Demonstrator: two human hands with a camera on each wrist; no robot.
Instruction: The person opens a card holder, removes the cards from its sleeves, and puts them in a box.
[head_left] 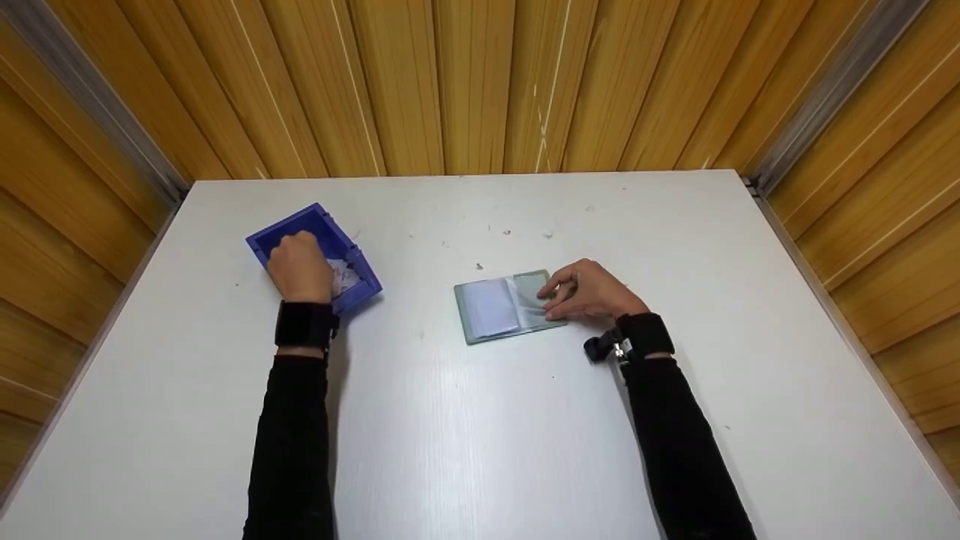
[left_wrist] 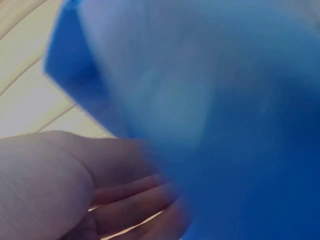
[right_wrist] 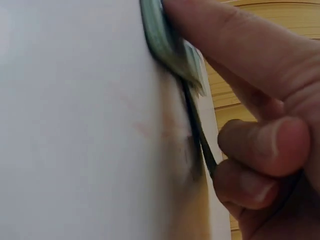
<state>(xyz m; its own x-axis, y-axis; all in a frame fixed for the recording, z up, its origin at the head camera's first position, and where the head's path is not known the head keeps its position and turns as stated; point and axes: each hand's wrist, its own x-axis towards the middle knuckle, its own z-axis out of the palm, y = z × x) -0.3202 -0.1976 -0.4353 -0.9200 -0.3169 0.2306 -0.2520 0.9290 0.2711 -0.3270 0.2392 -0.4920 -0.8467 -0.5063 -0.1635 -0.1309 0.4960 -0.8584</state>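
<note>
In the head view, my left hand [head_left: 300, 266] reaches down into a blue plastic box [head_left: 341, 244] at the left, its fingertips hidden. White and clear pieces [head_left: 345, 276] lie in the box beside this hand. The left wrist view shows part of the hand [left_wrist: 120, 195], with the blurred box wall covering the fingertips. An open green card holder [head_left: 463, 315] with clear sleeves lies mid-table, a whitish stack [head_left: 490, 307] on its left side. My right hand [head_left: 592, 291] pinches the holder's right side between thumb and fingers. The right wrist view shows the holder's edge [right_wrist: 167, 50] under a finger.
Both things stand on a white table [head_left: 450, 435]. Small crumbs [head_left: 507, 232] are scattered toward its back. Yellow wood-patterned walls [head_left: 480, 90] close off the back and the sides.
</note>
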